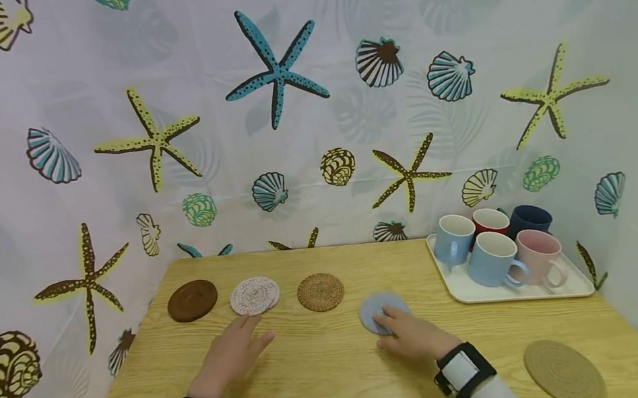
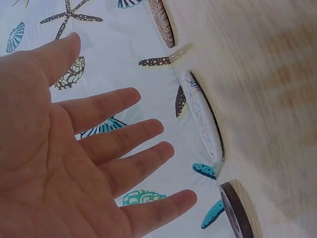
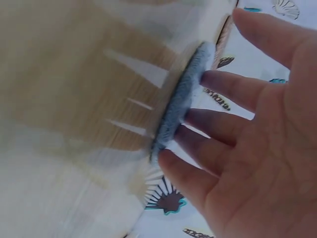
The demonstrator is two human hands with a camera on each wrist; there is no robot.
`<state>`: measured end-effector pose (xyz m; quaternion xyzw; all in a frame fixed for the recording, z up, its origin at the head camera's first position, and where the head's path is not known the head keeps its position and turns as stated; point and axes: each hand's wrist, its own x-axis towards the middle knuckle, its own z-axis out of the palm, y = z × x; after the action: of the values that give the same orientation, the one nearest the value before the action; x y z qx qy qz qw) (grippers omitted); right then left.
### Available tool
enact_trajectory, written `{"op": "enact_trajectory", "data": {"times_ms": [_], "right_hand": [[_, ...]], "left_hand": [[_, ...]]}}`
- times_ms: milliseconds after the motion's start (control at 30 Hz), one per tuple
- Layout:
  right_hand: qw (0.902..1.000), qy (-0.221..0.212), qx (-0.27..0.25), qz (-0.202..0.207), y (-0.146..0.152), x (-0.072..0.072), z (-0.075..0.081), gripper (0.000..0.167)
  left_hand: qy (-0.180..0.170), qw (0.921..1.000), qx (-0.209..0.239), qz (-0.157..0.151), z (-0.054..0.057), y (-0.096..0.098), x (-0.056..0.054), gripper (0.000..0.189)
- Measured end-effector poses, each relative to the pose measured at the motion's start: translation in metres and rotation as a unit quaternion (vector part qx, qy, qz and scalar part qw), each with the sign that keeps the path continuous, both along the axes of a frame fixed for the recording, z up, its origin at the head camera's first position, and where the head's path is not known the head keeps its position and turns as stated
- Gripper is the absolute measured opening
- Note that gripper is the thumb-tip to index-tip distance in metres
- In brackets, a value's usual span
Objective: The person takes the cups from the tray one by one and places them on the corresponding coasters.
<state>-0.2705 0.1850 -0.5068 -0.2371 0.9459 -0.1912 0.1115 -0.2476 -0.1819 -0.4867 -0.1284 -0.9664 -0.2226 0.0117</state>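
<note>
My right hand rests its extended fingertips on a round blue-grey coaster; in the right wrist view the coaster shows edge-on beneath those fingers. With fingers spread and nothing in it, my left hand hovers just in front of a white patterned coaster, which looks like two thin discs slightly offset. To the left of that lies a dark brown wooden coaster. Between the white and blue-grey ones sits a woven brown coaster.
At the back right, a white tray bears several mugs, among them a light blue mug and a pink mug. A round tan mat lies at the front right of the wooden table. A patterned curtain stands behind.
</note>
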Motion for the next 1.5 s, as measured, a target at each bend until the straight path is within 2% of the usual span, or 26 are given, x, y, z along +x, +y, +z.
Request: {"op": "enact_trajectory", "data": {"times_ms": [200, 333, 467, 633, 800, 933, 1100, 1233, 1333, 1433, 1500], "right_hand": [[0.9998, 0.004, -0.005, -0.019, -0.005, -0.024, -0.004, 0.057], [0.9994, 0.0, -0.006, -0.034, -0.009, -0.035, -0.005, 0.056], [0.9994, 0.011, -0.009, -0.033, -0.01, -0.04, -0.005, 0.058], [0.9988, 0.039, -0.007, -0.029, -0.002, -0.036, -0.002, 0.066], [0.9966, 0.069, -0.005, -0.045, 0.018, -0.021, 0.009, 0.071], [0.9939, 0.088, 0.007, -0.067, 0.044, -0.001, 0.021, 0.073], [0.9882, 0.098, 0.026, -0.114, 0.081, 0.024, 0.031, 0.072], [0.9854, 0.08, 0.023, -0.148, 0.113, 0.043, 0.03, 0.073], [0.9845, 0.039, 0.019, -0.17, 0.138, 0.058, 0.025, 0.075], [0.9779, 0.004, 0.051, -0.203, 0.16, 0.075, 0.022, 0.078], [0.9742, -0.006, 0.08, -0.211, 0.172, 0.084, 0.022, 0.078]], "left_hand": [[0.001, 1.0, -0.003, 0.005, -0.005, 0.0, 0.001, 0.058], [-0.006, 1.0, -0.004, 0.002, -0.005, 0.0, 0.003, 0.059], [-0.008, 0.9999, -0.006, 0.002, -0.004, 0.001, 0.006, 0.059], [-0.01, 0.9999, -0.008, 0.001, -0.003, 0.003, 0.009, 0.06], [-0.003, 0.9998, -0.017, -0.001, 0.0, 0.004, 0.011, 0.057], [-0.004, 0.9998, -0.019, -0.006, 0.001, 0.004, 0.011, 0.058], [-0.002, 0.9998, -0.018, -0.006, 0.002, 0.004, 0.01, 0.059], [0.0, 0.9998, -0.018, -0.006, 0.002, 0.003, 0.01, 0.059], [-0.006, 0.9998, -0.019, -0.008, 0.001, 0.003, 0.01, 0.058], [-0.015, 0.9996, -0.022, -0.012, 0.001, 0.004, 0.011, 0.058], [-0.02, 0.9995, -0.022, -0.012, 0.0, 0.005, 0.012, 0.058]]}}
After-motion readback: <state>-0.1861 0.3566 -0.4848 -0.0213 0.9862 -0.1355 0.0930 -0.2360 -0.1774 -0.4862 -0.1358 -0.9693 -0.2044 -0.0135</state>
